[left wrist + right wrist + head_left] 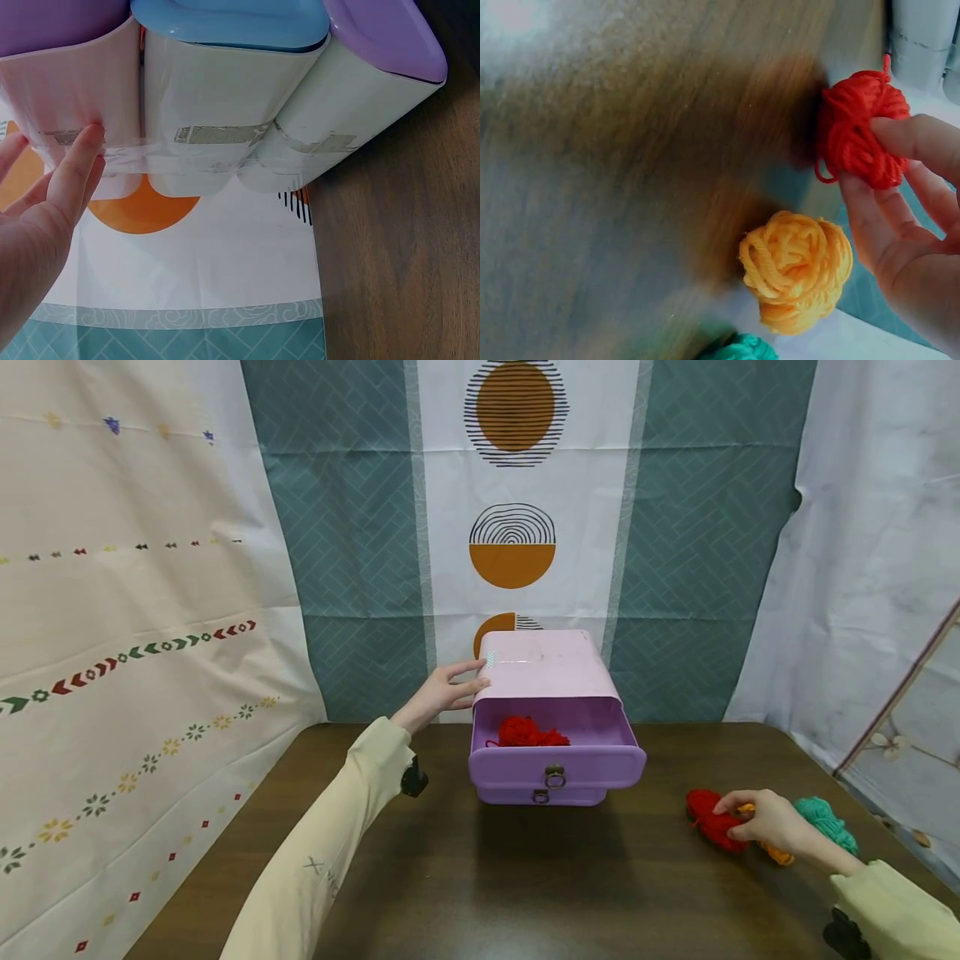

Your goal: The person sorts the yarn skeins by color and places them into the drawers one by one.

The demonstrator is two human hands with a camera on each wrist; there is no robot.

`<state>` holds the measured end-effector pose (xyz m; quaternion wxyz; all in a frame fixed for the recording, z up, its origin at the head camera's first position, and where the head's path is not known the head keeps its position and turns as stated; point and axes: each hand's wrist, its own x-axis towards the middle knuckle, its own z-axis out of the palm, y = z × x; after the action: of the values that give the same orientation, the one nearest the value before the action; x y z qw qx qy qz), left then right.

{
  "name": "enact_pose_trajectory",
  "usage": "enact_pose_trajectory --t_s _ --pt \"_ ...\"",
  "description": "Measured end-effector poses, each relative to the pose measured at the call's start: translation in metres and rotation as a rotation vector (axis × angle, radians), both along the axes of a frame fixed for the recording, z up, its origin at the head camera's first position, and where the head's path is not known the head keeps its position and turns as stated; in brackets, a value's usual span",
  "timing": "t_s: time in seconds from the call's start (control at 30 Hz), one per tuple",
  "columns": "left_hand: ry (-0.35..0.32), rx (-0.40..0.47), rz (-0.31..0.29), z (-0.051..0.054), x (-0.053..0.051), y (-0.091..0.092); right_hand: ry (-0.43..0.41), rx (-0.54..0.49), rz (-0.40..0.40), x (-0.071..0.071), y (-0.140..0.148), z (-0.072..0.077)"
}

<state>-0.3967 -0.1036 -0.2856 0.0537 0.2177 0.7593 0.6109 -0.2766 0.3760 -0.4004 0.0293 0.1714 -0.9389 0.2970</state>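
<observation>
My left hand [442, 691] rests its fingertips, spread and fairly straight, against the left side of a stacked drawer unit [542, 670]. The unit's pink top case has its purple drawer [555, 765] pulled out, and red yarn [525, 732] lies inside it. In the left wrist view, the same fingers touch the pink case [90, 90] near a strip of tape. Off to the right, my right hand [772, 821] pinches a ball of red yarn [855, 135] between thumb and fingers, low over the table.
Orange yarn [795, 270] and green yarn [825, 822] sit beside the right hand on the dark wooden table [420, 893]. Below the pink case are cases with a blue drawer [232, 19] and a purple drawer [394, 37]. Patterned curtains [345, 543] hang behind.
</observation>
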Motion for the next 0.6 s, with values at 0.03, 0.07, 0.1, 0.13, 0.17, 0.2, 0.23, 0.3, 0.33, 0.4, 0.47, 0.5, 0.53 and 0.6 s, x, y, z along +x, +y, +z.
enact_pose_trajectory --t_s 0.03,0.07,0.1,0.13,0.17,0.2,0.23,0.3,0.33,0.4,0.47,0.5,0.53,0.6 --pt "0.000 -0.001 0.001 0.000 0.000 0.000 0.014 0.001 -0.011 0.000 0.000 0.000" --pt "0.000 -0.003 0.002 0.000 0.000 -0.001 0.024 -0.002 -0.018 -0.001 -0.001 0.001" --pt "-0.002 -0.002 0.003 0.000 0.000 -0.001 0.037 -0.004 -0.031 -0.001 -0.001 0.001" --pt "-0.001 -0.004 0.003 0.000 0.000 -0.001 0.048 -0.007 -0.035 -0.002 -0.001 0.003" --pt "0.000 -0.005 0.004 0.000 0.000 -0.001 0.049 -0.025 -0.036 -0.002 -0.001 0.005" --pt "0.001 -0.007 0.007 0.000 0.000 -0.001 0.050 -0.043 -0.030 -0.003 -0.001 0.007" --pt "0.004 -0.010 0.008 0.000 0.000 -0.001 0.040 -0.067 -0.028 -0.003 -0.001 0.010" --pt "-0.001 -0.011 0.002 0.003 0.003 -0.001 0.020 -0.135 -0.016 -0.004 -0.001 0.016" --pt "0.001 -0.012 0.003 0.003 0.003 -0.001 0.009 -0.163 -0.005 -0.004 -0.001 0.020" --pt "0.003 -0.016 0.003 0.003 0.003 -0.001 -0.004 -0.215 0.004 -0.005 -0.002 0.029" --pt "0.005 -0.018 0.005 0.003 0.003 0.000 -0.011 -0.263 0.013 -0.006 -0.003 0.037" --pt "0.013 -0.017 0.010 0.000 0.000 0.000 -0.021 -0.283 0.014 -0.006 -0.003 0.041" --pt "0.017 -0.022 0.011 0.000 0.000 0.000 -0.027 -0.302 0.015 -0.007 -0.004 0.045" --pt "0.020 -0.024 0.012 0.000 0.000 0.000 -0.045 -0.344 0.022 -0.009 -0.005 0.052"
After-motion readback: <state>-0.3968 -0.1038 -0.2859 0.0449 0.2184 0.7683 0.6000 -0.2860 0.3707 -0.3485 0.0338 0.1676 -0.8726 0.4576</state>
